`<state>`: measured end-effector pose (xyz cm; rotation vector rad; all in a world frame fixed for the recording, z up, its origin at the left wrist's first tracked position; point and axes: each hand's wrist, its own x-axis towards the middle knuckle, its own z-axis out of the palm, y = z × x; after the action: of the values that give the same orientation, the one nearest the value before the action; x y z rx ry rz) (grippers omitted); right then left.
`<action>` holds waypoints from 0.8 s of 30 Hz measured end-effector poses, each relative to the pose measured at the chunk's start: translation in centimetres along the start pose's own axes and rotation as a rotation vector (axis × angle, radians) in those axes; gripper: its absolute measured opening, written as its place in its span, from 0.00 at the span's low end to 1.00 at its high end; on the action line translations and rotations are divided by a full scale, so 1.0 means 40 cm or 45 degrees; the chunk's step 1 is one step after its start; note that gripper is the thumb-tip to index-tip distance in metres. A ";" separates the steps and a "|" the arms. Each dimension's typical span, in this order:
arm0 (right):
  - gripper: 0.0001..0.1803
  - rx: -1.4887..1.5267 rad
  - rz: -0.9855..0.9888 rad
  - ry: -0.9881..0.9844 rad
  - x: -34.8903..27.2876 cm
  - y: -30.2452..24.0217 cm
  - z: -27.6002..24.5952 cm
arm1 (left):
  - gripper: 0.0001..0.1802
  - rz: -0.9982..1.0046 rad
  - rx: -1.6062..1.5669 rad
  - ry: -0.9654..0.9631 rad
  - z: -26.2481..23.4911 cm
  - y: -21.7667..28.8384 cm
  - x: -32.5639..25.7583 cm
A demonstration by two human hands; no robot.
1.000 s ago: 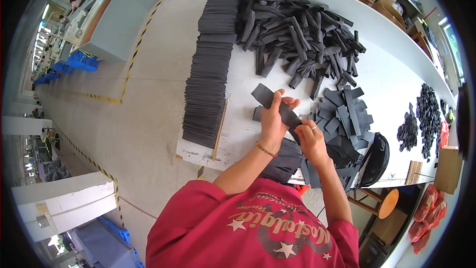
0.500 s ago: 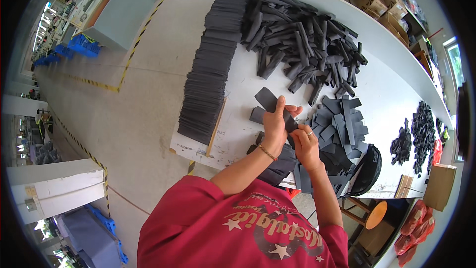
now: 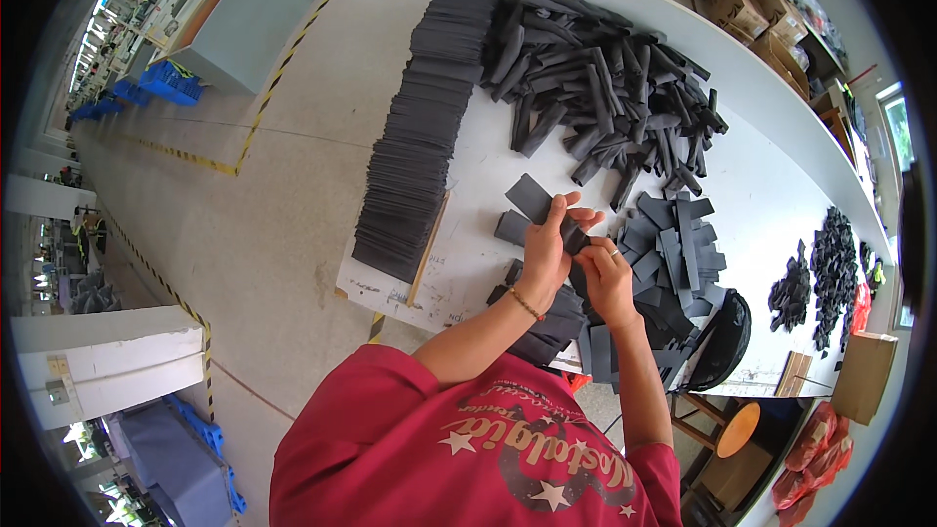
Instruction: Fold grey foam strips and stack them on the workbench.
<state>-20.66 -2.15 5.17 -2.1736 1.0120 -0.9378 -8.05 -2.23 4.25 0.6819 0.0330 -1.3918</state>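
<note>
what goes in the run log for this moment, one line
left hand: holds dark flat strip | right hand: on same strip | neat stack left, loose pile beyond

1. left hand (image 3: 545, 252) is raised over the bench's near edge, fingers curled shut, thumb pointing up.
2. right hand (image 3: 607, 281) sits just beside it, touching, fingers bent inward.
3. both forearms rise from the lower edge, the left wrist wearing a thin bracelet.
</note>
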 end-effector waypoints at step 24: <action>0.08 0.768 0.722 0.544 -0.007 -0.001 0.105 | 0.23 0.147 0.018 -0.083 -0.015 0.025 0.043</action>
<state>-17.49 -1.09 2.58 -1.1290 1.2432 -1.2379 -6.55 -3.47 3.48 0.6402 -0.0666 -1.3031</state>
